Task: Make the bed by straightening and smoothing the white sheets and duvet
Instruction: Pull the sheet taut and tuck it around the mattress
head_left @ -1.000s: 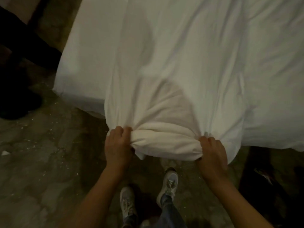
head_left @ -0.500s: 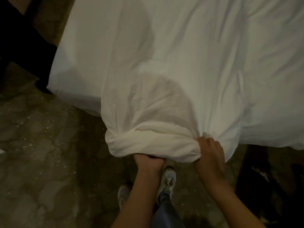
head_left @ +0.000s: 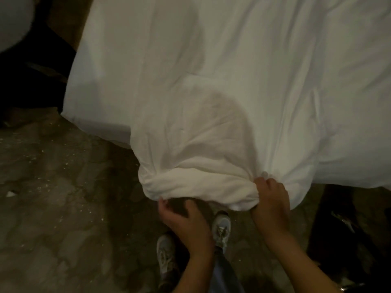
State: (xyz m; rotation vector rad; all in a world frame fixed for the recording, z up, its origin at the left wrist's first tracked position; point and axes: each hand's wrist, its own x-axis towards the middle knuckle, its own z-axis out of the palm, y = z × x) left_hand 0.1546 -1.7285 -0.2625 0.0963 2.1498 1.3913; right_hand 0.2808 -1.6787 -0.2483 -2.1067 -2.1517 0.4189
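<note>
The duvet (head_left: 211, 102) is lying across the bed, its bunched corner hanging over the floor (head_left: 53, 208). The right hand (head_left: 270, 199) is gripping that corner. The left hand (head_left: 186, 220) is cupping beneath it, grip loosely curled, fingertips touching fabric.

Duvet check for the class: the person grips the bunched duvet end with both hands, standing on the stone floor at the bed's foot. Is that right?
Not quite. In the head view only the right hand grips the bunched duvet; the left hand is cupped just below the roll, fingertips at its underside, not clearly gripping it. The rest stands: the person is on the stone floor.
</note>
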